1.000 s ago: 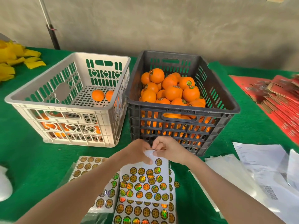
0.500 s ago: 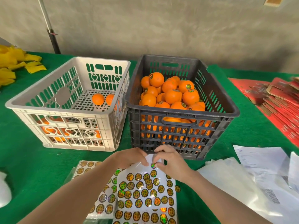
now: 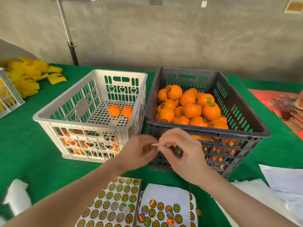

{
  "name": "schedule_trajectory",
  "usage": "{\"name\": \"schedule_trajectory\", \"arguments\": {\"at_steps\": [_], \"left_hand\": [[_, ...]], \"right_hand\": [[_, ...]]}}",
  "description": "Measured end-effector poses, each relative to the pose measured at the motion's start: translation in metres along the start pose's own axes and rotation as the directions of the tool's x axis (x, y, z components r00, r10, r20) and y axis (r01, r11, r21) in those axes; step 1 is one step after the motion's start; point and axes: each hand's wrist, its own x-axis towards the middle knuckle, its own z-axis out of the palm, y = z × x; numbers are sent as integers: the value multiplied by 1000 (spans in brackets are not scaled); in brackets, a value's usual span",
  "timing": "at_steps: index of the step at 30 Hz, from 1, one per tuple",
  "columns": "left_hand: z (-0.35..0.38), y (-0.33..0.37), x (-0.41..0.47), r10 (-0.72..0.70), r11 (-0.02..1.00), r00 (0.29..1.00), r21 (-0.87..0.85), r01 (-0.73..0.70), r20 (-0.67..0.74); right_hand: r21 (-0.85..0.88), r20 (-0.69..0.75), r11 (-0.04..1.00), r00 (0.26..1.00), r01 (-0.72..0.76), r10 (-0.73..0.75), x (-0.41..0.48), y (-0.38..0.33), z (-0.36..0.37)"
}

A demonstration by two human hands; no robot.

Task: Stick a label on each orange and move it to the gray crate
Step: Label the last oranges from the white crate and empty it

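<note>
A dark gray crate (image 3: 246, 128) on the right is piled with oranges (image 3: 191, 110), many of them bearing round labels. To its left stands a light beige crate (image 3: 65, 115) with two bare oranges (image 3: 114, 110) visible on its floor and more behind its front wall. My left hand (image 3: 139, 153) and my right hand (image 3: 182, 154) meet in front of the dark crate's near wall. Together they pinch a small label (image 3: 155, 144), seen edge-on between the fingertips. Sheets of shiny round labels (image 3: 118, 202) lie on the green cloth under my forearms.
Green cloth (image 3: 32, 161) covers the table. Yellow foam pieces (image 3: 29, 76) and a small white crate (image 3: 8, 99) sit at the far left, red cartons (image 3: 287, 108) at the right edge, white papers (image 3: 282, 185) at the near right. A white object (image 3: 16, 197) lies near left.
Both hands have lifted off the label sheet and risen in front of the dark crate with a label between them. The sheet now lies flat on the cloth.
</note>
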Motion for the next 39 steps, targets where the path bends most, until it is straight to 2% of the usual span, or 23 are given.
{"name": "schedule_trajectory", "arguments": {"at_steps": [3, 5, 7, 9, 11, 13, 17, 23, 27, 29, 32, 36, 38, 39], "left_hand": [[-61, -8, 7, -157, 985, 963, -103, 138, -221], [-97, -26, 12, -296, 953, 895, -167, 253, -333], [-128, -52, 17, -405, 913, 822, -229, 339, -399], [-152, -80, 22, -505, 863, 761, -255, 437, -407], [-167, -110, 29, -577, 816, 728, -224, 533, -370], [-175, -140, 41, -613, 781, 719, -113, 614, -326], [-174, -193, 79, -661, 702, 735, 220, 677, -152], [-133, -268, 135, -696, 637, 707, 562, 528, 125], [-95, -313, 152, -767, 571, 600, 668, 476, 228], [-82, -331, 155, -779, 566, 566, 690, 451, 269], [-72, -346, 155, -768, 585, 586, 652, 481, 257], [-78, -341, 154, -781, 576, 569, 651, 495, 259], [-92, -328, 156, -764, 625, 583, 537, 566, 275], [-103, -318, 157, -763, 645, 584, 391, 657, 276]], "right_hand": [[6, -27, 995, 995, 95, -94, 48, -8, 15], [-53, 59, 995, 995, 89, -86, 82, -3, 29], [-155, 201, 988, 979, -12, 43, 118, 8, 46], [-246, 359, 963, 912, -112, 197, 152, 25, 68], [-351, 485, 927, 821, -133, 302, 182, 43, 94], [-431, 541, 893, 755, -129, 370, 202, 62, 121], [-500, 529, 843, 700, -200, 480, 209, 100, 160], [-480, 506, 819, 664, -314, 551, 207, 135, 160], [-457, 511, 831, 672, -315, 536, 208, 136, 159], [-437, 509, 837, 677, -330, 532, 207, 136, 159], [-411, 518, 846, 676, -341, 524, 207, 138, 157], [-393, 493, 844, 692, -365, 528, 207, 140, 156], [-381, 429, 840, 731, -387, 532, 208, 140, 155], [-361, 374, 835, 756, -414, 537, 208, 140, 154]]}}
